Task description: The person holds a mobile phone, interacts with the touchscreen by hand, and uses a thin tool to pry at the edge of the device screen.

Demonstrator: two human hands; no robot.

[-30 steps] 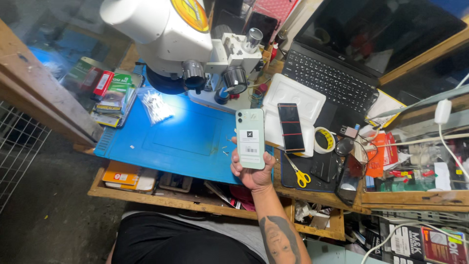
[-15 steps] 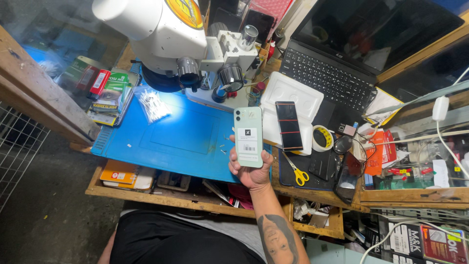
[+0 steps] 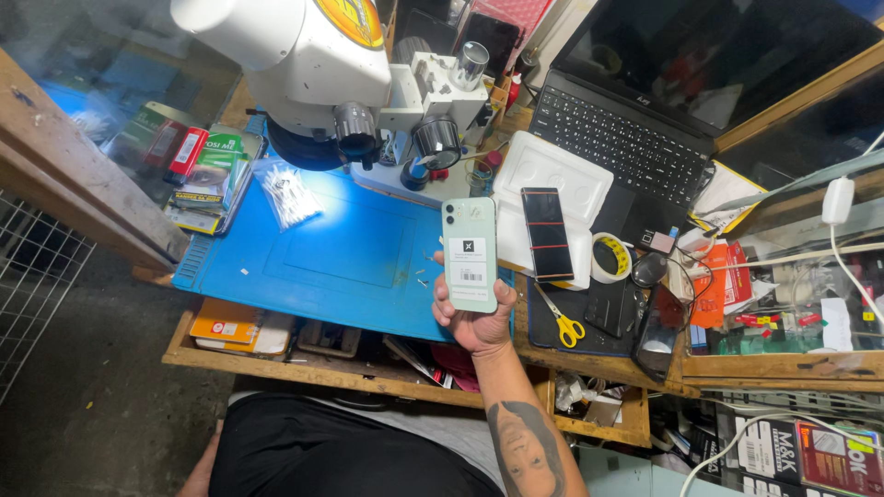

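My right hand holds a pale green phone upright over the right edge of the blue work mat, its back with a white sticker facing me. To the phone's right a dark phone screen lies on a white foam tray. A white microscope hangs over the back of the mat. My left hand is barely seen at the bottom left, near my thigh.
A laptop stands at the back right. Yellow-handled scissors, a tape roll and small parts crowd the right. A plastic bag of parts lies on the mat's back left, boxes beyond it. A wire grid is far left.
The view has shifted slightly; the hand with the phone stays in nearly the same place over the mat's right edge.
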